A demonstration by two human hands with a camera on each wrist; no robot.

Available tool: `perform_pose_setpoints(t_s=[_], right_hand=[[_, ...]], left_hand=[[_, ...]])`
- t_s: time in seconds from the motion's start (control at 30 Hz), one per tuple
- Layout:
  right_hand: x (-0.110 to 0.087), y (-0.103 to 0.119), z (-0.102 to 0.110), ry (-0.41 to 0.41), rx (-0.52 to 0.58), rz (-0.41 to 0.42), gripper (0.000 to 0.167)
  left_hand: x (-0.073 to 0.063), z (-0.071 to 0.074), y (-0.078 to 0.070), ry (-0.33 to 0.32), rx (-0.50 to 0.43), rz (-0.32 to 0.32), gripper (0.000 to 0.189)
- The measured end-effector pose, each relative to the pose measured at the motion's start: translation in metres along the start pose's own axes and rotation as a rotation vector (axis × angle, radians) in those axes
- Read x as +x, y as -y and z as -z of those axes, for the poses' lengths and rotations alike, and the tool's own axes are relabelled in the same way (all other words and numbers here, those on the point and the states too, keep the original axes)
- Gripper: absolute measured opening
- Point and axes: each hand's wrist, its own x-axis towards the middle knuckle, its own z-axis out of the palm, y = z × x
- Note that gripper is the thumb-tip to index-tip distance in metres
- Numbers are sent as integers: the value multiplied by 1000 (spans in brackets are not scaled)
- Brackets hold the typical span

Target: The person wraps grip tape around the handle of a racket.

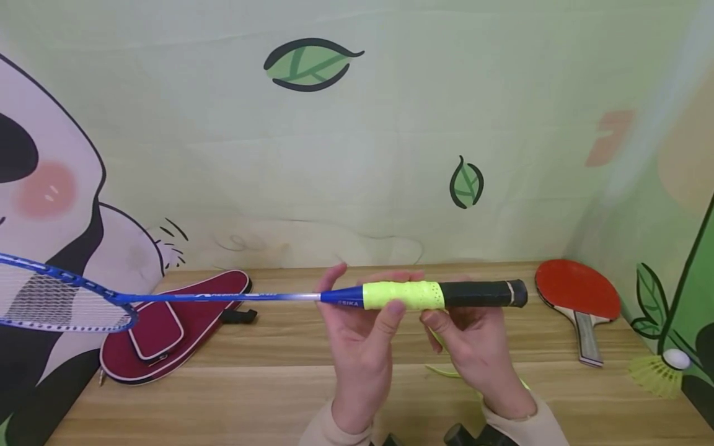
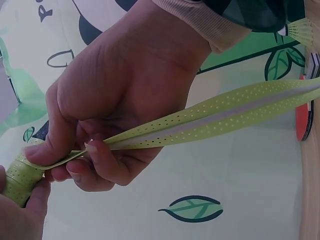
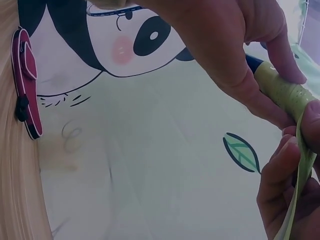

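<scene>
A blue badminton racket [image 1: 223,298] lies level across the head view, its strings to the left. Bright yellow overgrip tape [image 1: 404,295] covers the front part of its handle; the butt end [image 1: 474,294] is black. My left hand [image 1: 359,356] holds the wrapped part, thumb in front and fingers behind. Beside it, my right hand [image 1: 480,353] has its thumb at the edge of the wrap. In the left wrist view, the right hand [image 2: 125,75] pinches the loose perforated strip [image 2: 215,117], which trails away from the handle with a pale line along its middle.
On the wooden table [image 1: 268,396], a dark red paddle case [image 1: 195,328] lies left and a red table tennis paddle [image 1: 580,291] right. A yellow shuttlecock [image 1: 658,371] sits at the right edge. Behind stands a printed backdrop [image 1: 390,155].
</scene>
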Motion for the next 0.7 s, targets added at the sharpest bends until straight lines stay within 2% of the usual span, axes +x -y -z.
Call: perform_pose_setpoints(t_s=[0.33,0.5,0.7], right_hand=[[-2,3,-2,-58,-85,-8,20],[-3,5,-4,-49,-119,-40,18],[-2,7,-6,-30,-93,-73,15]], left_hand=[[0,1,-1,-35,25,25,55],[0,1,-2,-48,46,18,53],[0,1,-2,-61,65,-1,52]])
